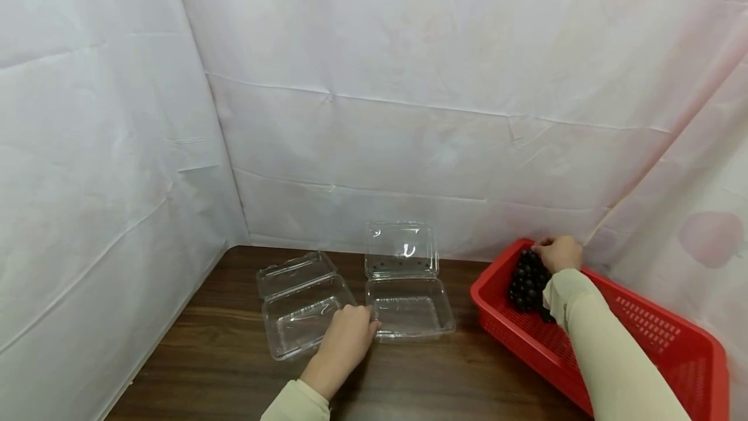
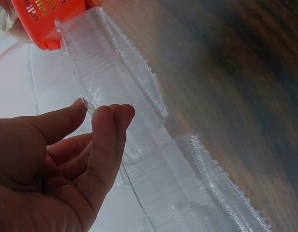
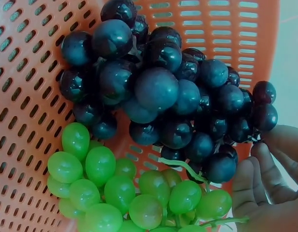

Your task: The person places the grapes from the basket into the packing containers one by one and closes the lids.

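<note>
inside the red basket (image 1: 689, 343), the dark grapes (image 3: 156, 89) lie at its left end, beside the green grapes (image 3: 120, 193). at that end the right hand (image 1: 561, 254) pinches the dark bunch's tip, fingers bent nearly together. left of the basket, the left hand (image 1: 346, 336) pinches the rim of the nearer clear container (image 1: 409, 314), fingers curled; the farther clear container (image 1: 304, 323) lies open.

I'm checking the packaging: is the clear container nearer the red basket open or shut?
Open: in the head view, its lid is swung back beyond the base, leaving that uncovered.
</note>
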The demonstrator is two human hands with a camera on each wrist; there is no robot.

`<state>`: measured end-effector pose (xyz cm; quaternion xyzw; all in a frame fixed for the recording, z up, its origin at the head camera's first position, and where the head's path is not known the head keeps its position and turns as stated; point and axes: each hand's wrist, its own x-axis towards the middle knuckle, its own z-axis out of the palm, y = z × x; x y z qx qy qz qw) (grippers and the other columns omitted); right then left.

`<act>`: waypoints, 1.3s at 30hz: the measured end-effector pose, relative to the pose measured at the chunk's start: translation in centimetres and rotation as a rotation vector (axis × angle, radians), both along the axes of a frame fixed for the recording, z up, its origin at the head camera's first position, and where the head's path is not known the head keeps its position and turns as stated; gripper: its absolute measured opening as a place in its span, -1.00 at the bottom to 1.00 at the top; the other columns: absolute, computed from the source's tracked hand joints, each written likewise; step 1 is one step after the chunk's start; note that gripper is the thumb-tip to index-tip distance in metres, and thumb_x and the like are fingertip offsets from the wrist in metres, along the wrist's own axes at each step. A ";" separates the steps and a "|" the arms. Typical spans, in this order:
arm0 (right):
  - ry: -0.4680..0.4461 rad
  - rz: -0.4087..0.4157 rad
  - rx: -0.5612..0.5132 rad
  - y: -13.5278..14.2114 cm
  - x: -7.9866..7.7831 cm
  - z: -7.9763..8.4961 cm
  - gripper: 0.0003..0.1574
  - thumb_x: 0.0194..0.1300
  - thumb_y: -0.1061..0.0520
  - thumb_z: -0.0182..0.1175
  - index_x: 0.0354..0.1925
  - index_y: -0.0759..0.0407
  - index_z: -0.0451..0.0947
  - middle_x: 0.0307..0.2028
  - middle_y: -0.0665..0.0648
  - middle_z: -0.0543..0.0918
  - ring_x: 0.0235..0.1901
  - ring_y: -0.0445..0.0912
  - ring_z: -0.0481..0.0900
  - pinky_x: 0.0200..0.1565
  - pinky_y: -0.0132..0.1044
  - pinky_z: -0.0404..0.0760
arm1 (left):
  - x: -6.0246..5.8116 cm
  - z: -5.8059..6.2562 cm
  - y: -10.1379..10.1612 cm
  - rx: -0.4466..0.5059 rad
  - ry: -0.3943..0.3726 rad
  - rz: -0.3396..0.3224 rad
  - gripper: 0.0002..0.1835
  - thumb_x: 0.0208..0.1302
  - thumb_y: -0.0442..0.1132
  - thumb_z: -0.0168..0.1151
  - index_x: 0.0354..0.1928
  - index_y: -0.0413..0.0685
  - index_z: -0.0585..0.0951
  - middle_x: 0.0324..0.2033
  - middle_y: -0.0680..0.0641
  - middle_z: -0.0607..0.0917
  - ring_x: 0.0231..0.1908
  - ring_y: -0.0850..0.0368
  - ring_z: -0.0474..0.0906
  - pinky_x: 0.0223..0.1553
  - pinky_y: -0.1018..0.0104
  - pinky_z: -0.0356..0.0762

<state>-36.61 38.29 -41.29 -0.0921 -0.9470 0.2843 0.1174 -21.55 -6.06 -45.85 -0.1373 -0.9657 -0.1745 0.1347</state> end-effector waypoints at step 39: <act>0.179 0.137 -0.121 -1.9 1.1 4.3 -0.57 0.49 0.03 -0.18 -0.06 0.38 0.42 -0.21 0.30 0.48 -0.29 0.06 0.39 -0.28 -0.19 0.35 | -0.5 0.2 0.2 0.072 -0.053 0.065 -0.70 0.15 -0.03 0.32 -0.49 -0.14 0.62 -0.60 -0.15 0.65 -0.58 -0.10 0.62 -0.67 0.22 0.42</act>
